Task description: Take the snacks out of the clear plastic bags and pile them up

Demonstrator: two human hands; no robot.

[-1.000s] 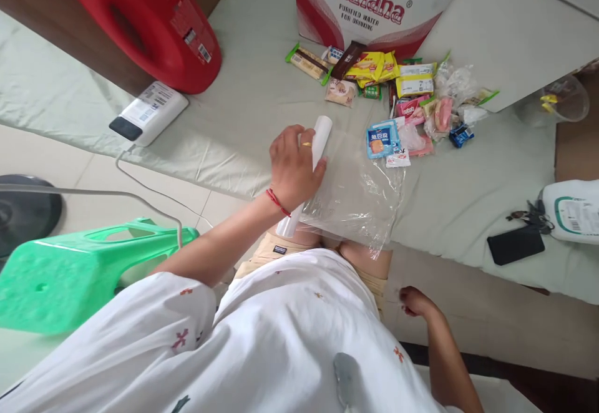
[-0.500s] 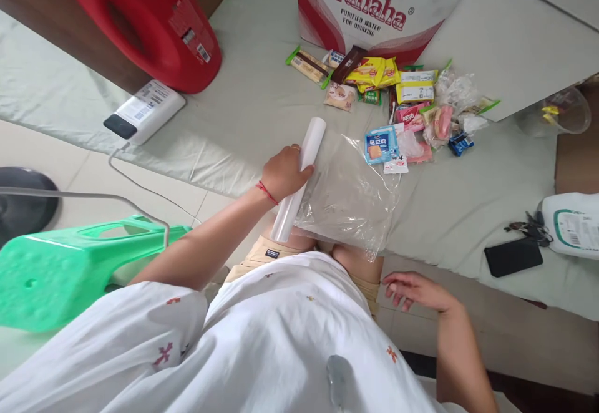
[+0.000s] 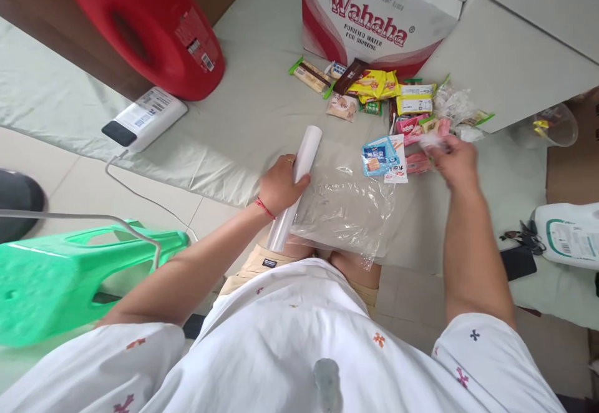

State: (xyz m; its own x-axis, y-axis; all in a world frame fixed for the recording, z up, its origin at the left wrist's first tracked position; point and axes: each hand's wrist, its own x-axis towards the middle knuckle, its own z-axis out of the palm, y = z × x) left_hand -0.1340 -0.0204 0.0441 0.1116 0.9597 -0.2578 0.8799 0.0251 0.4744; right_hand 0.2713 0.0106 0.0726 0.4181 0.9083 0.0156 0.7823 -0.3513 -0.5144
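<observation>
My left hand (image 3: 282, 183) is wrapped round a white roll of clear plastic film (image 3: 306, 151), held at a slant near my lap. A loose sheet of the film (image 3: 344, 207) stretches rightward from the roll, over the cloth edge and my thighs. My right hand (image 3: 453, 158) is closed at the right of the snack pile, its fingertips on a crumpled clear plastic piece (image 3: 429, 141). Close by lie a pink packet (image 3: 418, 163), a pink nabati packet (image 3: 408, 129), a blue packet (image 3: 377, 156) and a white packet (image 3: 399, 163), the blue one against the film's corner.
Yellow packets (image 3: 372, 82) and other snacks lie before a Wahaha carton (image 3: 365, 20). At left are a red jug (image 3: 187, 45), a white power bank (image 3: 145, 120) with a cable, and a green stool (image 3: 56, 276). A white bottle (image 3: 568, 232) and black phone (image 3: 518, 263) sit at right.
My right hand has moved from beside my lap up and forward to the snack pile, closing on the crumpled clear plastic. My left hand still holds the roll.
</observation>
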